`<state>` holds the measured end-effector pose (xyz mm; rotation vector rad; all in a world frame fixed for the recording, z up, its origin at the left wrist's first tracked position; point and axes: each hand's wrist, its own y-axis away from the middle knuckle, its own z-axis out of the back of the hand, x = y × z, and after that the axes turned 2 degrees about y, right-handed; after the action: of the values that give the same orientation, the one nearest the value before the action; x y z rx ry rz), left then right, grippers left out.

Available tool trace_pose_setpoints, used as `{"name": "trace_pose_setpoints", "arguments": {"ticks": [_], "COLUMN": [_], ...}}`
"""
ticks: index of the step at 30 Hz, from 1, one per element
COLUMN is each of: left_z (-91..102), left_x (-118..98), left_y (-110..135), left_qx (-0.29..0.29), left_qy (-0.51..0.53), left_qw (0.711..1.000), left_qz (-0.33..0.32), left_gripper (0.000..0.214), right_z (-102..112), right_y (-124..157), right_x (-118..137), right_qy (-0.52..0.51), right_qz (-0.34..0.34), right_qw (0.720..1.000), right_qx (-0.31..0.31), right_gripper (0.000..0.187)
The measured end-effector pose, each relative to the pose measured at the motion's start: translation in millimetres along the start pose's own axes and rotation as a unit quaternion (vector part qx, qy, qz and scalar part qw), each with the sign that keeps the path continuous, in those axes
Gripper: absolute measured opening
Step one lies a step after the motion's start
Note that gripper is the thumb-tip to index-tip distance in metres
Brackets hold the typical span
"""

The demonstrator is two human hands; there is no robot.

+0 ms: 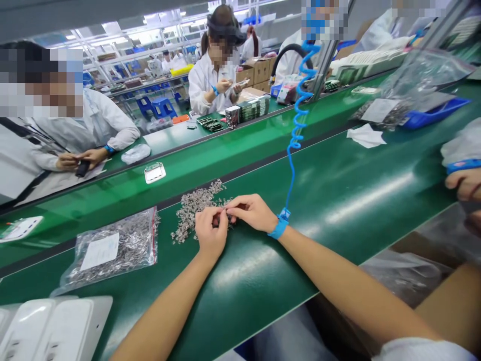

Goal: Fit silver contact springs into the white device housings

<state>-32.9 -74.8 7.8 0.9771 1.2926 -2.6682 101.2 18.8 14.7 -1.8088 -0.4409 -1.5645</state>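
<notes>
My left hand [211, 226] and my right hand [251, 211] meet over the green bench, fingertips pinched close together. Whatever they pinch is small and mostly covered by the fingers; a dark bit shows between them. Just behind and left of my hands lies a loose pile of small silvery metal parts [193, 208]. A blue wrist strap [278, 226] circles my right wrist, and its coiled blue cord [300, 110] rises from it. To the left, a clear zip bag [116, 249] full of similar metal parts carries a white label.
White plastic housings [56, 328] stand at the lower left. Beyond the bench edge runs a green conveyor [203, 158] with a white panel [155, 173] on it. A blue tray [436, 114] and a crumpled white tissue [366, 136] lie right. A neighbour's hand [466, 183] is at the right edge.
</notes>
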Motion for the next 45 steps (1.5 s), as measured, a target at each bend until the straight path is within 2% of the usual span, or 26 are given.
{"name": "trace_pose_setpoints", "arguments": {"ticks": [5,8,12,17,21,27,35,40,45], "left_z": [1.5,1.5,0.5,0.2,-0.8,-2.0,-1.1,0.2,0.1], "left_x": [-1,0,2,4,5,6,7,9,9], "left_y": [-1,-1,0,1,0,-1,-1,-2,-3], "left_qx": [0.002,0.007,0.007,0.023,0.023,0.022,0.045,0.059,0.068], "left_qy": [0.021,0.035,0.054,0.094,0.147,0.190,0.236,0.270,0.284], "left_qw": [1.000,0.999,0.998,0.993,0.985,0.977,0.965,0.956,0.951], "left_qz": [0.015,0.030,0.040,0.066,0.086,0.092,0.107,0.100,0.104], "left_gripper": [0.016,0.015,0.015,0.017,0.015,0.013,0.012,0.012,0.014], "right_z": [0,0,-1,-2,-4,-4,0,4,8], "right_y": [-1,0,2,4,4,3,1,1,3], "right_x": [-3,-1,4,4,2,3,1,0,0], "right_qy": [-0.002,0.059,0.170,0.225,0.229,0.198,0.158,0.192,0.269], "right_qz": [0.002,0.064,0.142,0.204,0.211,0.179,0.228,0.268,0.316], "right_qw": [1.000,0.996,0.975,0.952,0.949,0.963,0.960,0.943,0.909], "right_qx": [-0.012,-0.016,-0.023,-0.028,-0.048,-0.045,-0.047,-0.039,-0.039], "right_gripper": [0.028,0.023,0.017,0.019,0.015,0.012,0.011,0.014,0.021]}}
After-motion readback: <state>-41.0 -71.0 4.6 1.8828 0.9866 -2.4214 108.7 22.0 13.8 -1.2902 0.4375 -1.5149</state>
